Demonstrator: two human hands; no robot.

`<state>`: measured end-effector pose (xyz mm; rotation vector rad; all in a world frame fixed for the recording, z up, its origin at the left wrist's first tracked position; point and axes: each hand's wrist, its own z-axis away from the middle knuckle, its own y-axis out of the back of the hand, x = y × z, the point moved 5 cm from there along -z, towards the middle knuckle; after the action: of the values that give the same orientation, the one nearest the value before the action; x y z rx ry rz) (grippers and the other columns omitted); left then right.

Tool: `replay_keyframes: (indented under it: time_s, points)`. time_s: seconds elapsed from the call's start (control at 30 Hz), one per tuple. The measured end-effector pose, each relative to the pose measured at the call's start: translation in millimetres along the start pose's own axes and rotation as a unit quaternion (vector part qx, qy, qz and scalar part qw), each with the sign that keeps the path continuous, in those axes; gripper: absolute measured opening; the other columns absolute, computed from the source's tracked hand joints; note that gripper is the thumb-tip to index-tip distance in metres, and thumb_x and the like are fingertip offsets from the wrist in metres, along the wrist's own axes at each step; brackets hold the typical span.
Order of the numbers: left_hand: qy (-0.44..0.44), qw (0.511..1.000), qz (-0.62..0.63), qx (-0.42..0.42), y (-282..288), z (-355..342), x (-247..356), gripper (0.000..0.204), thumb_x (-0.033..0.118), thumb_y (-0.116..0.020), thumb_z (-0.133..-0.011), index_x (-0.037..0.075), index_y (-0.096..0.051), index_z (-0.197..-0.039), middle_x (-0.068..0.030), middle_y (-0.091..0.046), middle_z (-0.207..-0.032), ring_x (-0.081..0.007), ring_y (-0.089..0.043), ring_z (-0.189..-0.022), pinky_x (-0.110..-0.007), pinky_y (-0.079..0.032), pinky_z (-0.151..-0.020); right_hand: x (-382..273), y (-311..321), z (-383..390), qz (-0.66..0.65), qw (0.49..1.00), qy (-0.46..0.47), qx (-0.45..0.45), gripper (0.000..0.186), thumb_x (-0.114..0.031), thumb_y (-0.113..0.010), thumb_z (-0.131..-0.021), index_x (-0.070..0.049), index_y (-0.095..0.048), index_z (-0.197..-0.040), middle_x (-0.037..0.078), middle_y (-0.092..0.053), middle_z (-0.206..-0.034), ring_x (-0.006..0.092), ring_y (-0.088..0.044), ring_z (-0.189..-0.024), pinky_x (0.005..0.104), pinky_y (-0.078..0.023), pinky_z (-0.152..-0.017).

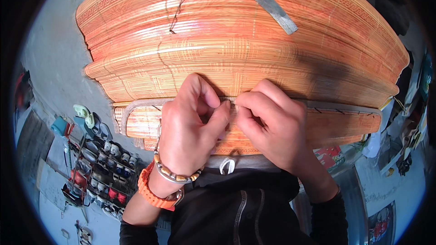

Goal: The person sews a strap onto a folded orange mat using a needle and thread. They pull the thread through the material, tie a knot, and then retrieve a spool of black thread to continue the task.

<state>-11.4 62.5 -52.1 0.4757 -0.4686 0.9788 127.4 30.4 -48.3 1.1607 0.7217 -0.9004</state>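
Note:
A large orange bamboo mat (136,75) lies in folds in front of me, with a grey cloth binding (334,105) along its near edge. Dark slanting stitches show on the binding toward the right. My left hand (186,120) is closed, thumb and forefinger pinching the binding near the middle. Close beside it, almost touching, my right hand (277,122) pinches the same strip. Whether a needle or thread is between the fingertips is too small to tell. Farther up the mat lie a thin dark looped thread or wire (178,12) and a flat grey metal strip (274,10).
On the left a shoe rack (106,168) holds several pairs of shoes, with pale green slippers (85,114) by it. Plastic bags and papers (399,129) are piled at the right. The mat's near folds reach my waist.

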Motion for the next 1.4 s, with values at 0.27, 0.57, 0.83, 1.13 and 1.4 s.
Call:
replay_keyframes:
  time_s: [0.27,0.57,0.83,1.13,1.4]
  points:
    - [0.05,0.995,0.07,-0.054,-2.3,-0.6,6.0,0.024,-0.001,-0.06,-0.083,0.005,-0.037,-0.08,-0.0021,-0.053,-0.057,-0.0045,-0.048,-0.045,-0.019,-0.034,-0.035,1.0,-1.0,-0.7,0.004,1.0,-0.015,-0.005,0.011,-0.005,-0.064,-0.072,-0.008,-0.054,-0.073,0.005,-0.049,-0.072,0.0259,-0.054,-0.054,0.036,-0.042,-0.046]
    - [0.013,0.999,0.051,-0.006,-4.6,-2.3,1.7,0.023,0.0,-0.059,-0.081,0.004,-0.038,-0.076,-0.0027,-0.05,-0.05,-0.0051,-0.045,-0.043,-0.023,-0.035,-0.041,-0.5,-1.1,-2.2,-0.006,1.0,-0.004,-0.004,0.014,0.011,-0.063,-0.069,0.001,-0.06,-0.079,0.006,-0.051,-0.069,0.0119,-0.049,-0.053,0.0251,-0.039,-0.046]
    - [0.033,0.999,0.027,-0.004,-4.2,-1.0,4.0,0.023,0.0,-0.06,-0.081,0.004,-0.039,-0.075,-0.0027,-0.049,-0.05,-0.0064,-0.047,-0.042,-0.023,-0.035,-0.04,2.4,-1.3,-2.1,-0.01,1.0,-0.022,-0.006,0.012,0.0,-0.062,-0.068,-0.007,-0.053,-0.072,0.006,-0.047,-0.071,0.0265,-0.053,-0.054,0.0368,-0.042,-0.046]
    - [0.019,0.999,0.029,0.003,-4.6,-0.7,1.9,0.023,0.0,-0.061,-0.08,0.004,-0.039,-0.075,-0.0022,-0.047,-0.05,-0.0065,-0.047,-0.042,-0.024,-0.035,-0.04,3.0,-0.6,-0.6,-0.022,0.999,-0.023,-0.002,0.015,0.003,-0.062,-0.066,-0.006,-0.051,-0.071,0.007,-0.047,-0.07,0.0269,-0.052,-0.053,0.0367,-0.041,-0.046]
    - [0.007,1.0,0.02,-0.002,-5.3,-1.1,0.1,0.023,-0.001,-0.061,-0.08,0.004,-0.039,-0.075,-0.0018,-0.047,-0.049,-0.0062,-0.047,-0.042,-0.023,-0.034,-0.04,2.2,1.1,0.1,-0.026,0.999,-0.021,0.005,0.014,0.004,-0.062,-0.066,-0.006,-0.054,-0.072,0.007,-0.047,-0.069,0.0261,-0.052,-0.053,0.0359,-0.041,-0.046]
